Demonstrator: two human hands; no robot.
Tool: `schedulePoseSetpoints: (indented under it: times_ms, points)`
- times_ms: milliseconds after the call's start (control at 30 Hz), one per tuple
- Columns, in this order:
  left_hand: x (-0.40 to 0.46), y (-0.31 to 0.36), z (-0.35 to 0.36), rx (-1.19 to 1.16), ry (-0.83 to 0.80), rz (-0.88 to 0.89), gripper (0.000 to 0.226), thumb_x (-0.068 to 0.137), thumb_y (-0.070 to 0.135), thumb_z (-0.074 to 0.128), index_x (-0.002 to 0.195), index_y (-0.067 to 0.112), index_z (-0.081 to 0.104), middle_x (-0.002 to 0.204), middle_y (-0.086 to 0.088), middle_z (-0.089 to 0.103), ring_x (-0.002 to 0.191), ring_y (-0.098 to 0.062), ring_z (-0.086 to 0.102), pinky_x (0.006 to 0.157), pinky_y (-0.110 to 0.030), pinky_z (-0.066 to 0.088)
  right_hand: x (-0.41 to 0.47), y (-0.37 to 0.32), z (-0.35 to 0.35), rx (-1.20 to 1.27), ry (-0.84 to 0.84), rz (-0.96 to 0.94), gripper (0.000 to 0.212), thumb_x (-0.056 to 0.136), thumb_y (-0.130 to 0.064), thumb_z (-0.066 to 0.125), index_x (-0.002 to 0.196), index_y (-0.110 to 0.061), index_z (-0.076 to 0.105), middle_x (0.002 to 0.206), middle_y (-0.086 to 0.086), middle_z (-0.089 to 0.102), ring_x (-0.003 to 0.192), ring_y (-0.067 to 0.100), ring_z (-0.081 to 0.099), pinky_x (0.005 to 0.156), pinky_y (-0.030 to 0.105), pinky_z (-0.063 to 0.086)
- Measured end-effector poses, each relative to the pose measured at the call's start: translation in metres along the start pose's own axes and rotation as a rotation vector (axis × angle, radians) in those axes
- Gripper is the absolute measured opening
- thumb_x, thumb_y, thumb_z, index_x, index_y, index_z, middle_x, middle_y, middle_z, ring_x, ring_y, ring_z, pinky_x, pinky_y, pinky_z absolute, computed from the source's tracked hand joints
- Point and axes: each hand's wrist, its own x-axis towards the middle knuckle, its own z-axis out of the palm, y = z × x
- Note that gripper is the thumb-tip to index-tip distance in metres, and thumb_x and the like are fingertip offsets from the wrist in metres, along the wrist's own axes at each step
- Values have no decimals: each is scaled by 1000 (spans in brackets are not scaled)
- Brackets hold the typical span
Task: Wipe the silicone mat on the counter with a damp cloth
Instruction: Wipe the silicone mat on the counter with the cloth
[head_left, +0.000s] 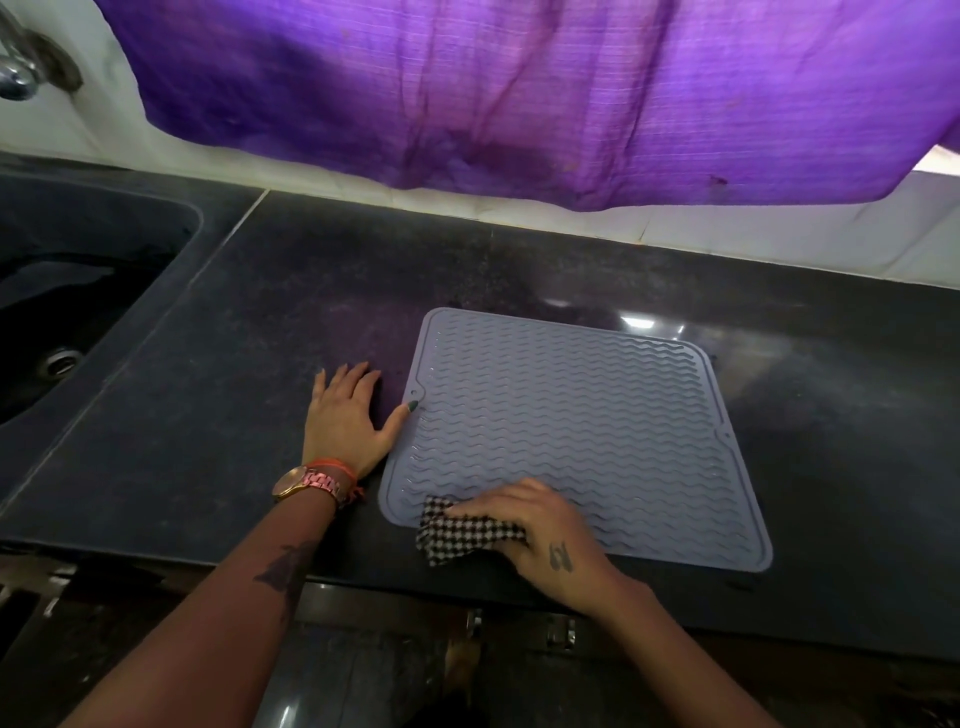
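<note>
Right hand fingers grip cloth on mat; left hand flat, fingers released, on dark counter.

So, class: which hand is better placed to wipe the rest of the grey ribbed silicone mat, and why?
The right hand. It already grips the black-and-white checked cloth on the near left corner of the grey ribbed silicone mat. The left hand lies flat on the dark counter, thumb steadying the mat's edge.

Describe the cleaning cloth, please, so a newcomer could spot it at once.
Start at the dark counter and find the grey wavy-ribbed silicone mat right of the sink. At the mat's near left corner, the right hand holds the cloth, the only black-and-white checked thing there.
</note>
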Motion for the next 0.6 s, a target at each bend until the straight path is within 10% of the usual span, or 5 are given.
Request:
schedulePoseSetpoints:
  times_ms: [600]
  points:
    - [12,13,-2,40,4,15,92,75,73,12,133,12,49,144,-11,43,138,-29,31,118,-45,6,-8,54,-39,-23,212,22,45,73,-9,75,112,-31,66,111,-20,61,101,13,62,88,19,36]
